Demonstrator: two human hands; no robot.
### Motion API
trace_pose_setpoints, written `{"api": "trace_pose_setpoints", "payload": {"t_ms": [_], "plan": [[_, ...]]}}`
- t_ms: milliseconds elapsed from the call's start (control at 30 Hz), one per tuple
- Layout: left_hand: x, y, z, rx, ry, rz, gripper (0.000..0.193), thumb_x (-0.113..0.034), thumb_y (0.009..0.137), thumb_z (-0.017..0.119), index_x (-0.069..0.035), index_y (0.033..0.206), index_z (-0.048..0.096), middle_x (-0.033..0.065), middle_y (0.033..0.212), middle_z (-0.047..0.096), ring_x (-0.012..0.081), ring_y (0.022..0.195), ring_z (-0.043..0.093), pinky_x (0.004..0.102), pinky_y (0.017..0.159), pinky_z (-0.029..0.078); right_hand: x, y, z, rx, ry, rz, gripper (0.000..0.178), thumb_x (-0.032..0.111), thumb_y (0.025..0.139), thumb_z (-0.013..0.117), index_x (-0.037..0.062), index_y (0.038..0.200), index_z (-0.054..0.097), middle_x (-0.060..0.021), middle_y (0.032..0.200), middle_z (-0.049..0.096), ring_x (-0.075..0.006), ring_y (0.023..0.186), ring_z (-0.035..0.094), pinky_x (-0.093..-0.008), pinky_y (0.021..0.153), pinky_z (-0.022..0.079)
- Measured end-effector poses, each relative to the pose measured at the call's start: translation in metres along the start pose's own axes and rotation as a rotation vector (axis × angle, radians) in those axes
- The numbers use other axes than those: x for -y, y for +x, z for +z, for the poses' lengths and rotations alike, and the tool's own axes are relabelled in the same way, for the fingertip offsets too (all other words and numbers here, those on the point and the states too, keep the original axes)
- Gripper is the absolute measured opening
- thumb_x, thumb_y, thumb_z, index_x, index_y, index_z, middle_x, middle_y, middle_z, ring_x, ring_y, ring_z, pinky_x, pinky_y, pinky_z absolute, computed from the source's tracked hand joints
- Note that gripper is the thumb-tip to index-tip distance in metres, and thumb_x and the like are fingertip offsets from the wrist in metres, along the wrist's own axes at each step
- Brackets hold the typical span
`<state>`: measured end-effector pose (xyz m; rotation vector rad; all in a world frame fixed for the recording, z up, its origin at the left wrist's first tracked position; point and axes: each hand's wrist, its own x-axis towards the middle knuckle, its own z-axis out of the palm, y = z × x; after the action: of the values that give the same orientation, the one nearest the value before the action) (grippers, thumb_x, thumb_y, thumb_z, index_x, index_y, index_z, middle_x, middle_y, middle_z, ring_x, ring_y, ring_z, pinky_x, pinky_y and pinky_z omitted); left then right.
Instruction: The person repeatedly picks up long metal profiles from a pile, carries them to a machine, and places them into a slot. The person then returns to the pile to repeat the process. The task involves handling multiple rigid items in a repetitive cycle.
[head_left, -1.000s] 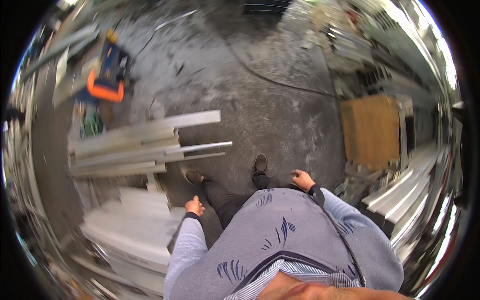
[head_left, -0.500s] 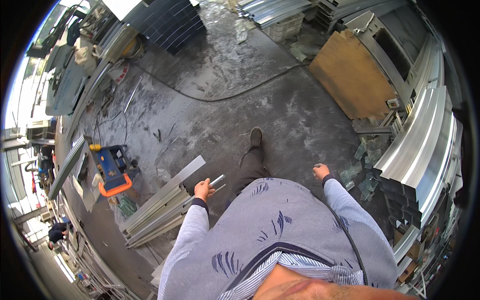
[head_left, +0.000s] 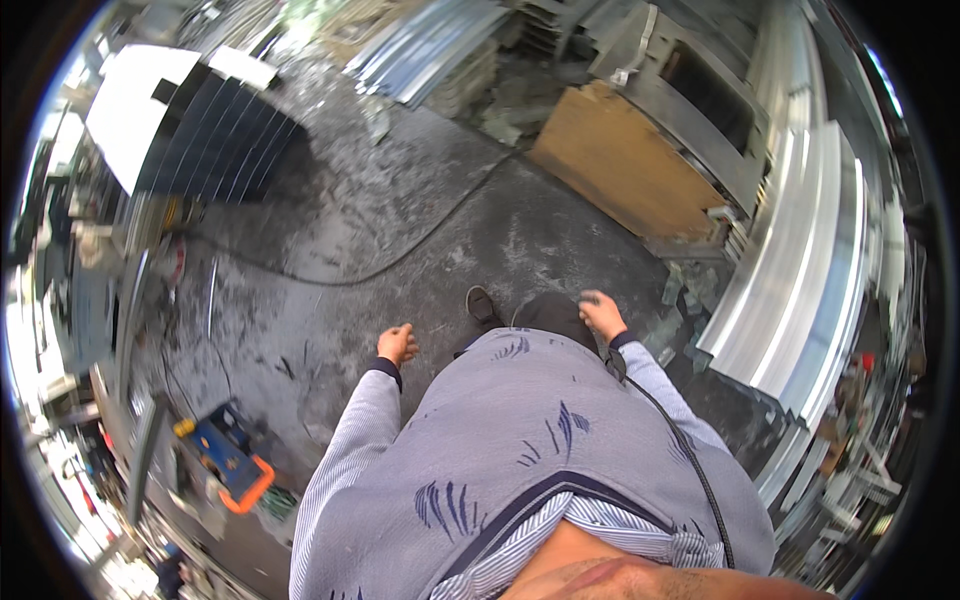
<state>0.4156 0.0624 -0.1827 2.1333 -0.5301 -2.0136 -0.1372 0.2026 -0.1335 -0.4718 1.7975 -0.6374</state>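
My left hand (head_left: 398,345) hangs in front of me at the left, its fingers loosely curled, with nothing visible in them. At the right, my right hand (head_left: 602,316) is in front of my dark trouser leg (head_left: 553,314). Its fingers are curled too, slightly smeared, and I make out nothing held there. Both hands are above the grey, dusty floor (head_left: 350,235) and touch no object that I can see. One dark shoe (head_left: 482,303) shows between them.
A black cable (head_left: 400,262) curves across the floor ahead. Long silver metal profiles (head_left: 775,270) are stacked at the right, behind a brown board (head_left: 625,165) and broken glass (head_left: 690,285). A blue stand with an orange handle (head_left: 225,455) is at lower left; dark panels (head_left: 220,140) stand far left.
I have stepped forward and the view has swung right. The pale bars beside my left hand have left the view. My right hand has swung forward and inward.
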Motion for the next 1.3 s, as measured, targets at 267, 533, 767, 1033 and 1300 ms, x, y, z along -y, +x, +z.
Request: {"api": "trace_pose_setpoints", "payload": {"t_ms": [267, 533, 767, 1033, 1300], "plan": [[-0.220, 0.064, 0.063, -0.157, 0.078, 0.249, 0.037, -0.036, 0.109, 0.073, -0.003, 0.125, 0.067, 0.0048, 0.093, 0.072, 0.0183, 0.067, 0.070, 0.0325, 0.054, 0.051, 0.253, 0.141, -0.063, -0.193, -0.348, -0.608, 0.041, 0.014, 0.093, 0.070, 0.0040, 0.133, 0.076, -0.0148, 0.118, 0.082, -0.0252, 0.111, 0.078, -0.0395, 0.101, 0.061], [-0.238, 0.063, 0.115, -0.198, 0.069, -0.027, 0.054, -0.041, 0.106, 0.073, -0.003, 0.143, 0.064, 0.0136, 0.127, 0.077, 0.0285, 0.090, 0.080, 0.0438, 0.077, 0.065, 0.489, 0.338, -0.127, -0.419, -0.636, -0.957, 0.036, 0.018, 0.087, 0.070, 0.0096, 0.121, 0.078, -0.0139, 0.104, 0.078, -0.0354, 0.102, 0.075, -0.0483, 0.096, 0.060], [-0.312, 0.066, 0.115, -0.342, 0.101, 0.022, 0.050, -0.038, 0.104, 0.076, -0.001, 0.137, 0.069, 0.0148, 0.127, 0.078, 0.0269, 0.086, 0.081, 0.0401, 0.073, 0.065, 0.539, 0.443, -0.163, -0.412, -1.051, -0.884, 0.042, 0.029, 0.086, 0.074, 0.0146, 0.125, 0.077, -0.0092, 0.111, 0.078, -0.0300, 0.115, 0.070, -0.0464, 0.111, 0.046], [-0.495, 0.237, 0.082, -0.489, 0.744, 0.373, 0.064, -0.051, 0.091, 0.084, -0.001, 0.129, 0.075, 0.0253, 0.122, 0.080, 0.0407, 0.122, 0.074, 0.0480, 0.105, 0.057, 0.546, 0.442, -0.150, -0.468, -1.059, -0.952, 0.025, 0.018, 0.084, 0.079, 0.0089, 0.107, 0.080, -0.0111, 0.102, 0.079, -0.0352, 0.102, 0.070, -0.0478, 0.109, 0.050], [-0.762, 0.422, 0.111, -0.559, 1.069, 0.527, 0.085, -0.046, 0.091, 0.084, -0.010, 0.160, 0.051, 0.0232, 0.158, 0.055, 0.0439, 0.146, 0.053, 0.0535, 0.118, 0.049, 0.565, 0.453, -0.140, -0.415, -1.164, -0.753, 0.026, 0.014, 0.083, 0.077, 0.0070, 0.108, 0.079, -0.0053, 0.093, 0.075, -0.0273, 0.094, 0.070, -0.0497, 0.115, 0.047]]}}
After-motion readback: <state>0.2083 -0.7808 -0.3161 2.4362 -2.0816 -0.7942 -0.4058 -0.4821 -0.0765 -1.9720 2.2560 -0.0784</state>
